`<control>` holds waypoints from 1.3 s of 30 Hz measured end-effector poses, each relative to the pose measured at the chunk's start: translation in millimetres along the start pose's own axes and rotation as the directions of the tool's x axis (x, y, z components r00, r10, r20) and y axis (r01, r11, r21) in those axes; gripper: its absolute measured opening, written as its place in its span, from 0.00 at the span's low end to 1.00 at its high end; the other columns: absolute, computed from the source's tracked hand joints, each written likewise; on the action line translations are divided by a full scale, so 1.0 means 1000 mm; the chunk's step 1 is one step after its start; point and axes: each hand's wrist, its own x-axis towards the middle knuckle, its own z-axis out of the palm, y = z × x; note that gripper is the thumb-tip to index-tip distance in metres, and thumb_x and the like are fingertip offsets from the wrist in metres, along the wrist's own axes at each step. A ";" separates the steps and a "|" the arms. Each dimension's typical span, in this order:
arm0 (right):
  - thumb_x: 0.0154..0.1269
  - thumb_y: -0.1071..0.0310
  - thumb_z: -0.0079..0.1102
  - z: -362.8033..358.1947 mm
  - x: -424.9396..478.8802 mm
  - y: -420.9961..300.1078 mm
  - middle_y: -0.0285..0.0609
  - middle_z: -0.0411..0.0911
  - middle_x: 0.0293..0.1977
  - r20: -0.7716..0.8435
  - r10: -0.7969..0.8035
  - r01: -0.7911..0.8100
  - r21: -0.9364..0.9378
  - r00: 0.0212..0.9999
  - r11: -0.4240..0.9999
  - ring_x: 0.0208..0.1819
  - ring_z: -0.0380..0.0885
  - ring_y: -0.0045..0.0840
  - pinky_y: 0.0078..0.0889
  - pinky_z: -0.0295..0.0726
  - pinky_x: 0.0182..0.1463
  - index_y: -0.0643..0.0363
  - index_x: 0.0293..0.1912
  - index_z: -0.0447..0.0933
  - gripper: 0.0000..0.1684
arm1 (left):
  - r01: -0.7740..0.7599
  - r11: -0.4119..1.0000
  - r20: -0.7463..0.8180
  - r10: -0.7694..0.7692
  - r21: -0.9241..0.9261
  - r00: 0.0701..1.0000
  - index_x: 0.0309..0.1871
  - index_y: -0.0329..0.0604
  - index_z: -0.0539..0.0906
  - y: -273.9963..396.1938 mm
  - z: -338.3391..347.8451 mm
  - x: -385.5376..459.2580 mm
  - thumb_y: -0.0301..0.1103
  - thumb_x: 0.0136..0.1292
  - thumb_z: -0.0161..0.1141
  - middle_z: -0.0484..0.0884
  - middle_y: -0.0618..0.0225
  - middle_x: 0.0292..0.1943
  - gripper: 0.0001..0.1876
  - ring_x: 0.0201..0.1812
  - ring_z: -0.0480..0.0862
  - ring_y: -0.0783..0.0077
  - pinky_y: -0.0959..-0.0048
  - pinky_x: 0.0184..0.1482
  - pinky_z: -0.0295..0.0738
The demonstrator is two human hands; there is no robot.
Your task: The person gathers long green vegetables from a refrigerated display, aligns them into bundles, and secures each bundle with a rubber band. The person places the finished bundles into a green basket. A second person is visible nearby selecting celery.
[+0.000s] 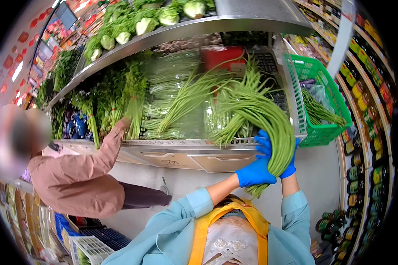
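A thick bundle of yardlong beans (282, 132) hangs between my blue-gloved hands in front of the vegetable shelf. My left hand (258, 172) grips it near its lower end, with the cut tips sticking out below. On its other side my right hand (290, 165) holds it, partly hidden behind the beans. The bundle's far end bends up and leftward over the shelf, onto other beans. Another bunch of yardlong beans (189, 99) lies across plastic-wrapped greens (167, 82) on the shelf. A smaller bunch end (230, 131) rests at the shelf's front edge.
At the left, a person in a pinkish-brown jacket (83, 179) reaches into the celery (136, 102). Lettuces (146, 25) line the upper steel shelf (252, 20). A green crate (321, 132) with beans and eggplant stands right. Bottles and jars (355, 182) fill the right-hand shelves.
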 end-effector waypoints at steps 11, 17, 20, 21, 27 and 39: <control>0.53 0.42 0.60 0.015 0.142 -0.044 0.56 0.60 0.60 -0.014 -0.354 0.344 0.280 0.935 0.896 0.58 0.63 0.41 0.40 0.62 0.63 0.67 0.63 0.54 0.50 | -0.033 0.959 -0.311 0.124 0.281 0.942 0.58 0.35 0.65 0.047 -0.120 -0.022 0.35 0.42 0.65 0.79 0.55 0.41 0.36 0.42 0.79 0.67 0.70 0.44 0.74; 0.63 0.50 0.49 0.047 0.299 0.013 0.41 0.76 0.46 -0.231 -0.182 0.137 -0.197 0.956 0.971 0.44 0.75 0.27 0.33 0.74 0.50 0.58 0.52 0.72 0.25 | -0.220 0.926 -0.636 0.371 0.306 0.676 0.61 0.38 0.63 -0.002 -0.210 -0.066 0.40 0.53 0.62 0.76 0.54 0.48 0.33 0.46 0.78 0.57 0.62 0.48 0.73; 0.60 0.51 0.56 0.054 0.321 0.083 0.47 0.67 0.56 -0.234 -0.007 -0.195 -0.827 0.972 0.527 0.56 0.67 0.29 0.30 0.68 0.56 0.61 0.63 0.57 0.39 | -0.288 0.943 -0.816 0.031 -0.167 0.577 0.55 0.34 0.66 -0.052 -0.276 -0.096 0.32 0.54 0.63 0.77 0.56 0.45 0.27 0.40 0.78 0.67 0.73 0.43 0.75; 0.59 0.52 0.59 0.051 0.316 0.110 0.49 0.66 0.57 -0.308 0.013 -0.280 -0.848 0.951 0.451 0.57 0.67 0.31 0.32 0.68 0.57 0.61 0.64 0.55 0.41 | -0.163 0.986 -0.872 0.064 -0.019 0.485 0.56 0.32 0.65 -0.093 -0.307 -0.109 0.31 0.54 0.63 0.78 0.55 0.43 0.28 0.37 0.79 0.64 0.71 0.41 0.76; 0.55 0.64 0.63 -0.032 0.173 0.080 0.48 0.75 0.46 -0.388 -0.678 -0.162 -0.913 0.624 0.374 0.45 0.75 0.30 0.31 0.72 0.51 0.67 0.55 0.67 0.30 | 0.409 0.742 -0.846 0.433 0.530 0.312 0.57 0.29 0.66 -0.145 -0.322 -0.123 0.31 0.51 0.61 0.71 0.43 0.51 0.29 0.50 0.73 0.47 0.58 0.52 0.68; 0.53 0.65 0.65 0.015 0.222 0.077 0.44 0.77 0.43 -0.504 -0.303 -0.086 -0.611 0.809 0.787 0.43 0.75 0.28 0.30 0.74 0.48 0.64 0.51 0.70 0.26 | -0.012 0.924 -0.671 0.286 0.383 0.684 0.63 0.33 0.60 -0.080 -0.178 -0.014 0.32 0.51 0.59 0.68 0.42 0.54 0.35 0.55 0.70 0.47 0.59 0.55 0.65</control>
